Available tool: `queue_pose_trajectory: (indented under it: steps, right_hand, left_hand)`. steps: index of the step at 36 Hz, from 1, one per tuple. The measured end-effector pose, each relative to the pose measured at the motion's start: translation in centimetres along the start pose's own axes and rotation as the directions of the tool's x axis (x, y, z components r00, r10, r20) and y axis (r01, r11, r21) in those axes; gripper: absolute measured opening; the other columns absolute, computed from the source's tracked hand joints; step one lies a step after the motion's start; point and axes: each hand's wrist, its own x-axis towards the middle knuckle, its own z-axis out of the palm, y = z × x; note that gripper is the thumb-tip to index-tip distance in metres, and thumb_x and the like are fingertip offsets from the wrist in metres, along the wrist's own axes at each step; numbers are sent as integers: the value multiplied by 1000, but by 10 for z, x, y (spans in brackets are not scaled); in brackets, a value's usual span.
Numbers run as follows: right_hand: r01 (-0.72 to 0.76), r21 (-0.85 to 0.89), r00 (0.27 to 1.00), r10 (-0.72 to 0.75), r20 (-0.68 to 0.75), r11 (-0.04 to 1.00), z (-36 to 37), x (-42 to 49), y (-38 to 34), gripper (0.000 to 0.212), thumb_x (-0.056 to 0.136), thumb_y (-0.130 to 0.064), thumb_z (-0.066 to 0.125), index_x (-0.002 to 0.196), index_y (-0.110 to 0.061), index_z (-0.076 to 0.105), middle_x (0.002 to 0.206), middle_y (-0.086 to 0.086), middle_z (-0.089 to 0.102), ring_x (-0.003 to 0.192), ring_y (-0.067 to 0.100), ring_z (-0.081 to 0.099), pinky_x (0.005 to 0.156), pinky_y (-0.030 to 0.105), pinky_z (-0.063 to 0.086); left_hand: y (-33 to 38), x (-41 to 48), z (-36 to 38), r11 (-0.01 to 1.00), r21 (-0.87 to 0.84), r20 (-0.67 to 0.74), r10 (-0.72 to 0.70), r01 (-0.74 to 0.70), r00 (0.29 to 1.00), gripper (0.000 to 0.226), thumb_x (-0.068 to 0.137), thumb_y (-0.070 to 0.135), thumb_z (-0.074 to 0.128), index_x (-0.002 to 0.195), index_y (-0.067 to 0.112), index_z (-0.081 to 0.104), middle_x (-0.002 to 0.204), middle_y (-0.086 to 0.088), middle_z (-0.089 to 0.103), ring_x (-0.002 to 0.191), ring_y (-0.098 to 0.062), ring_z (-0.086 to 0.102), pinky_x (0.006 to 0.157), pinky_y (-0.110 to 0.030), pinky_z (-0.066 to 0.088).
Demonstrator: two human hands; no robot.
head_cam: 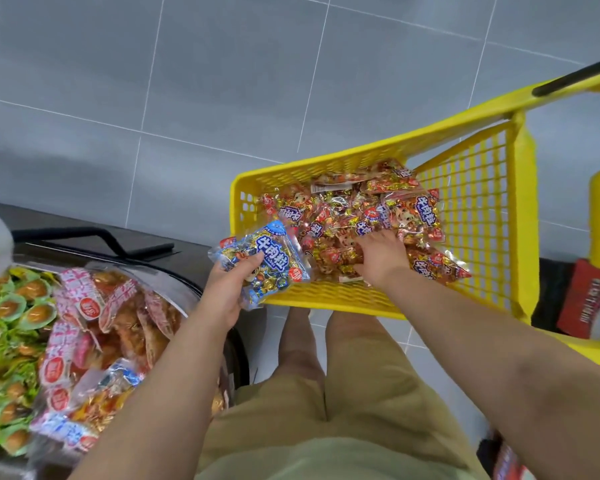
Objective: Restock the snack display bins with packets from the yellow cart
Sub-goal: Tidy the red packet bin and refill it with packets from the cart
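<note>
The yellow cart (pixel 478 209) stands ahead of me, its basket holding several red snack packets (pixel 340 216). My left hand (pixel 227 292) grips a blue snack packet (pixel 264 263) just over the cart's near left corner. My right hand (pixel 381 252) reaches down into the basket, its fingers dug in among the red packets; whether it holds one is hidden. To the left sits a display bin (pixel 187 289) filled with pink-labelled packets (pixel 87 337).
A neighbouring bin at the far left holds green-wrapped snacks (pixel 11 323). A black bar (pixel 94 233) runs behind the bins. Red boxes (pixel 589 299) lie on the cart's lower shelf at right. Grey tiled floor (pixel 222 81) lies beyond.
</note>
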Motion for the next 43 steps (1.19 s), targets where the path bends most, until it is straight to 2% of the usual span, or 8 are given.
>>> queue_pose_trajectory:
  steps: [6, 12, 16, 23, 33, 38, 40, 43]
  right_hand:
    - [87, -169, 996, -84, 24, 982, -4, 10, 2, 32, 88, -15, 58, 119, -21, 58, 114, 7, 59, 109, 28, 51, 91, 41, 44]
    - [149, 318, 989, -134, -68, 936, -26, -9, 6, 27, 84, -25, 68, 111, -21, 65, 115, 4, 59, 103, 22, 55, 85, 32, 49]
    - [260, 700, 949, -41, -314, 665, -42, -44, 8, 18, 76, -12, 76, 85, -25, 68, 101, 0, 58, 95, 16, 53, 71, 2, 36]
    - [159, 987, 976, -147, -160, -19, -77, -102, -1, 31, 79, 3, 68, 77, -28, 72, 127, -15, 49, 100, 3, 62, 67, 30, 58]
    - [120, 955, 823, -565, 58, 273, -105, -156, -17, 5, 80, -14, 64, 83, -15, 69, 140, 7, 46, 127, 25, 47, 91, 30, 48]
    - [283, 828, 807, -587, 68, 484, -90, -176, -37, 10, 79, -24, 73, 73, -18, 68, 66, -14, 65, 57, -6, 58, 58, 12, 44]
    - [296, 809, 781, -616, 101, 507, -78, -184, -48, 16, 76, -16, 76, 87, -22, 67, 82, -2, 64, 71, 9, 59, 70, 26, 47]
    - [251, 809, 709, -669, 220, 532, -64, -200, -70, 50, 76, -5, 74, 117, -26, 55, 85, -2, 67, 77, 13, 63, 77, 35, 52]
  left_hand:
    - [-5, -1, -1, 1000, 9, -28, 10, -9, 1000, 19, 89, 5, 63, 107, 11, 62, 88, -6, 76, 72, -20, 73, 54, -30, 57]
    - [-2, -7, -2, 1000, 0, -55, 6, -6, 998, 26, 88, 9, 67, 113, 11, 60, 97, -10, 74, 76, -22, 74, 56, -31, 58]
    - [1, -15, 0, 1000, -6, -63, -2, 2, 998, 31, 86, 12, 69, 116, 10, 60, 96, -10, 75, 77, -23, 74, 55, -32, 58]
    - [1, -53, 4, 999, -50, 2, 9, -9, 1000, 29, 87, 17, 68, 114, 7, 64, 95, -11, 75, 80, -24, 74, 66, -36, 60]
    - [-45, -147, -3, 969, -148, -159, 176, -200, 972, 13, 86, 18, 68, 97, 11, 68, 85, 1, 76, 74, -10, 72, 67, -30, 54]
    - [-99, -190, -15, 910, -342, -283, 138, -234, 949, 31, 82, 25, 71, 109, 10, 65, 104, -9, 71, 86, -23, 70, 76, -39, 57]
    - [-121, -206, -20, 873, -411, -342, 119, -262, 932, 48, 84, 23, 71, 125, 5, 56, 115, -14, 68, 102, -31, 66, 89, -47, 52]
    - [-152, -232, -31, 825, -476, -411, 99, -306, 906, 35, 84, 22, 71, 113, 5, 63, 90, -9, 73, 78, -24, 70, 66, -35, 58]
